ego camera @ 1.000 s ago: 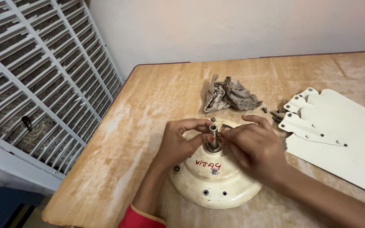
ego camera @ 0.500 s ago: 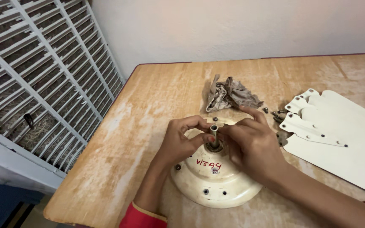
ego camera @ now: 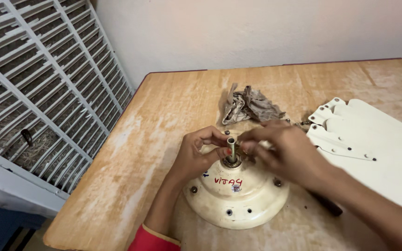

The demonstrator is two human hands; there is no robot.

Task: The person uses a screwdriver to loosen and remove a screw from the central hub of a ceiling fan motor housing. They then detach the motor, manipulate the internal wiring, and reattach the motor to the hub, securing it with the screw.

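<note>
— Where's the round cream metal fan motor housing (ego camera: 236, 197)?

— On the scuffed wooden worktop (ego camera: 164, 116), near its front edge, with its short metal shaft (ego camera: 231, 148) standing upright.

— And the hands?

— The left hand (ego camera: 196, 155) pinches the shaft near its top. The right hand (ego camera: 287, 151) meets it from the other side, fingers curled; I cannot tell what they grip.

— Anything nearby?

— A crumpled grey rag (ego camera: 247, 107) behind, white flat fan blades (ego camera: 378, 148) to the right.

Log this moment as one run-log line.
left hand: fingers on shaft | right hand: fingertips at shaft | fan motor housing on wooden table | rag behind
</note>
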